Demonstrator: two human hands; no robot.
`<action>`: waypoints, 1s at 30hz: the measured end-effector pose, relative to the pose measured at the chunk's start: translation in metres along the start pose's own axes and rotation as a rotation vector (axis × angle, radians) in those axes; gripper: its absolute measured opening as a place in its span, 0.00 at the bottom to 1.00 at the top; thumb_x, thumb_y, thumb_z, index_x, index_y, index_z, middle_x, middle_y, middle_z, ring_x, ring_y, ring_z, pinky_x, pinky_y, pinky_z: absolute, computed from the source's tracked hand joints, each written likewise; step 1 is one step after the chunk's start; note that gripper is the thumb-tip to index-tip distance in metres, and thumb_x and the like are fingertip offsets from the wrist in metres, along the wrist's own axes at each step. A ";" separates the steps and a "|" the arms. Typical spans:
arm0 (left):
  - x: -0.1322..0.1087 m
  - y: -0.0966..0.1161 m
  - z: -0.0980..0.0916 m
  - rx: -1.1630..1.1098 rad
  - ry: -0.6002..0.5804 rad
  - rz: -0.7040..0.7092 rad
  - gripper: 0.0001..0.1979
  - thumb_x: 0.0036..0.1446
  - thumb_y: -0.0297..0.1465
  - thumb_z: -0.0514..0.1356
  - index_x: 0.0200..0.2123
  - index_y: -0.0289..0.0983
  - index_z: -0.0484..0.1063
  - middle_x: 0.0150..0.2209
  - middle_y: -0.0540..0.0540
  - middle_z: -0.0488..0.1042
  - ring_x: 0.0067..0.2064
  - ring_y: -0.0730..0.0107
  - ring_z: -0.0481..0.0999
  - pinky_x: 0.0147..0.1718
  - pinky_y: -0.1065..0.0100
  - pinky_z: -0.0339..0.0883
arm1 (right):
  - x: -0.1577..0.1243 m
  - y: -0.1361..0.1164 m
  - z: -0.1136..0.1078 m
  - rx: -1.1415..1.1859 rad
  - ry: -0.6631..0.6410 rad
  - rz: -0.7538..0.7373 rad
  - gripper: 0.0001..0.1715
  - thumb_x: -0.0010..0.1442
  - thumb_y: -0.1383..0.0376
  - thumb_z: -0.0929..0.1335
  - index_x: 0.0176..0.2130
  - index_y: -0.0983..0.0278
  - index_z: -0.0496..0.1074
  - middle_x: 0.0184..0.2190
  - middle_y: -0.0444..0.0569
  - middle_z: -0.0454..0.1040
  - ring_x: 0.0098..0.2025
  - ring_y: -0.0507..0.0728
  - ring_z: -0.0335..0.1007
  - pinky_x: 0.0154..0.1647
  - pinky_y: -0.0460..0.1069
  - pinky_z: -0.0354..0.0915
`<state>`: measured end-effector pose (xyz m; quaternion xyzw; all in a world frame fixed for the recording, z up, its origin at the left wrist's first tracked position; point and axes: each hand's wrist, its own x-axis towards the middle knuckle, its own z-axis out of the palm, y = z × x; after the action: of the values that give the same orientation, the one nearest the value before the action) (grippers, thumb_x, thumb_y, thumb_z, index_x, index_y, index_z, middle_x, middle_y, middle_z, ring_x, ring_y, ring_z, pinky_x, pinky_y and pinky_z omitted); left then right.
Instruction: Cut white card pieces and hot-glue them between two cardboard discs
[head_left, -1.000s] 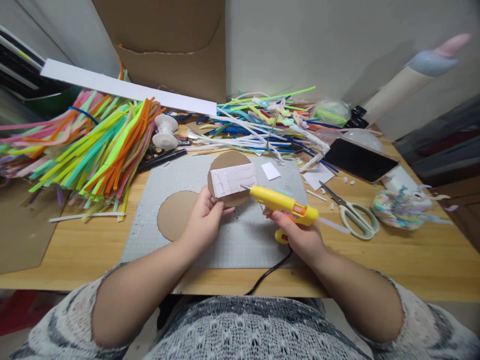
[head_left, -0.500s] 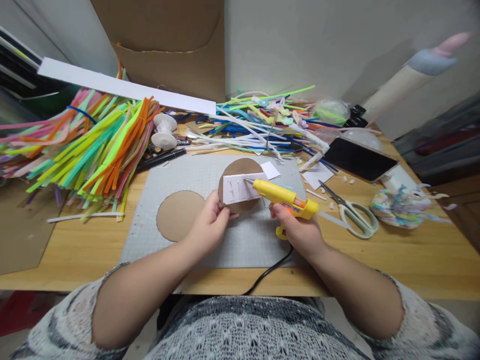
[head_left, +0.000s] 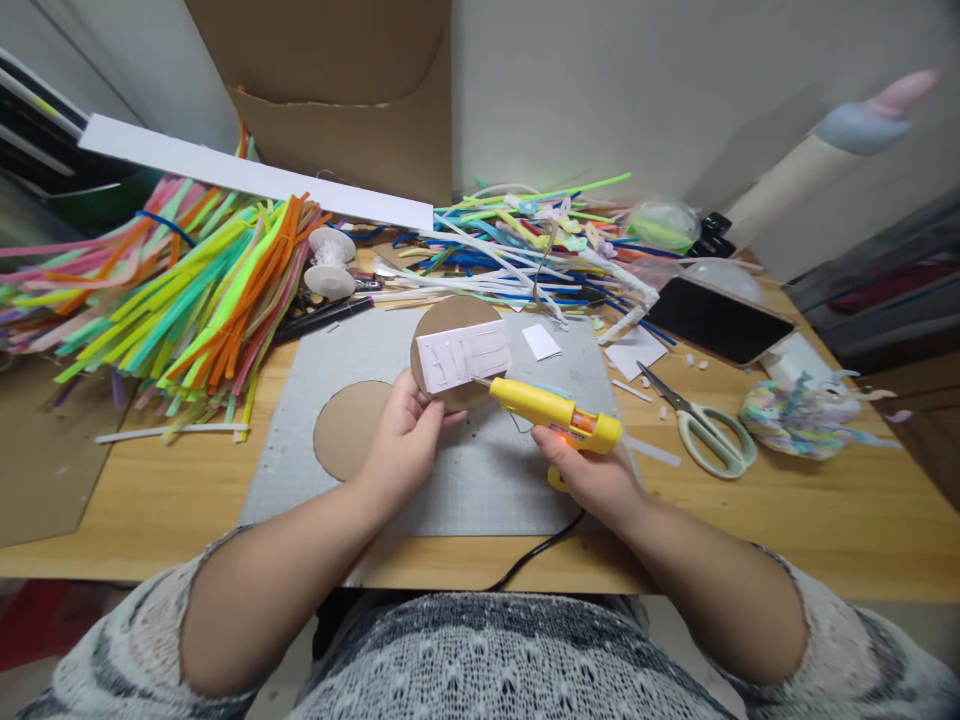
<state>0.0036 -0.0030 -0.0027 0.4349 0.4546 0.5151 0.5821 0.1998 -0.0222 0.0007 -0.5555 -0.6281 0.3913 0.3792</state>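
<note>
My left hand (head_left: pixel 406 437) pinches a round brown cardboard disc (head_left: pixel 450 318) by its lower edge and holds it up above the grey cutting mat (head_left: pixel 480 470). A white paper rectangle (head_left: pixel 465 355) with lines of glue lies on the disc. My right hand (head_left: pixel 589 475) is wrapped round a yellow hot glue gun (head_left: pixel 555 412). The gun's nozzle touches the lower right edge of the white paper. A second cardboard disc (head_left: pixel 346 428) lies flat on the mat, just left of my left hand.
Heaps of coloured pipe cleaners (head_left: pixel 180 290) fill the left and back of the wooden table (head_left: pixel 787 520). Scissors (head_left: pixel 694 425), a dark phone (head_left: pixel 718 318), white paper scraps (head_left: pixel 541 342) and a pastel fluffy ring (head_left: pixel 799 418) lie right. The gun's black cable (head_left: pixel 536 550) runs off the front edge.
The disc and paper swung right and then back left and slightly up. The glue gun followed, its nozzle now at the paper's lower right edge, and more glue lines show.
</note>
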 end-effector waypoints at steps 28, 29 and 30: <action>-0.003 -0.006 -0.001 0.067 -0.131 0.005 0.16 0.56 0.27 0.55 0.48 0.38 0.62 0.48 0.43 0.72 0.46 0.66 0.74 0.42 0.64 0.73 | 0.005 0.009 -0.004 0.185 0.224 0.110 0.21 0.51 0.49 0.69 0.24 0.64 0.69 0.20 0.43 0.66 0.23 0.50 0.62 0.22 0.45 0.62; -0.002 -0.005 -0.001 0.064 -0.120 0.003 0.16 0.56 0.27 0.55 0.48 0.38 0.62 0.48 0.43 0.72 0.46 0.66 0.74 0.41 0.65 0.73 | 0.004 0.008 -0.004 0.180 0.231 0.123 0.21 0.50 0.49 0.70 0.24 0.64 0.69 0.20 0.43 0.66 0.23 0.50 0.62 0.22 0.45 0.61; -0.002 -0.004 -0.001 0.060 -0.107 0.001 0.16 0.55 0.26 0.55 0.48 0.38 0.62 0.48 0.44 0.72 0.46 0.65 0.74 0.41 0.65 0.73 | 0.003 0.008 -0.004 0.172 0.235 0.136 0.21 0.50 0.48 0.70 0.25 0.64 0.70 0.20 0.43 0.66 0.22 0.49 0.61 0.21 0.45 0.61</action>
<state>0.0035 -0.0051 -0.0064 0.4793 0.4378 0.4775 0.5921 0.2067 -0.0180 -0.0049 -0.6041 -0.5045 0.4007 0.4690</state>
